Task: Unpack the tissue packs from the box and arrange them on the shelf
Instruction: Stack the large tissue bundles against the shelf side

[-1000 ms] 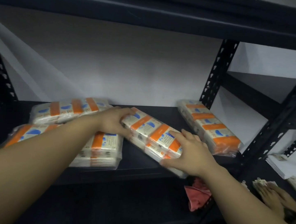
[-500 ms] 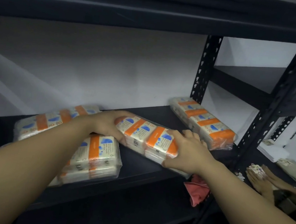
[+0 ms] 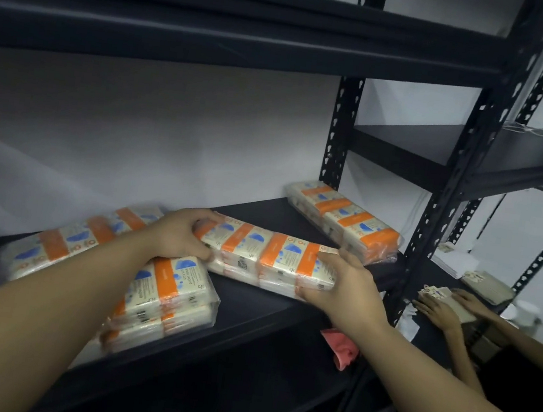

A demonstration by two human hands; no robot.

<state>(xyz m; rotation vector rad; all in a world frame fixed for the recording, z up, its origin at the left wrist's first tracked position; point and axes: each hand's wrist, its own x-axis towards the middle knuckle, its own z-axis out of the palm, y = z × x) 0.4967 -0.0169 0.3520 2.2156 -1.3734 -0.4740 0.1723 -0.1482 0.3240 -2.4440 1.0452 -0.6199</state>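
Left hand and right hand grip the pack's ends at frame centre, likely squaring it on the shelf.

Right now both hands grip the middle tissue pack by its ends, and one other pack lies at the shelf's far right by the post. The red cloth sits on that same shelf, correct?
Not quite. The head view shows the red cloth below the shelf, on a lower level. The rest holds: left hand and right hand grip the middle tissue pack, and another pack lies far right.
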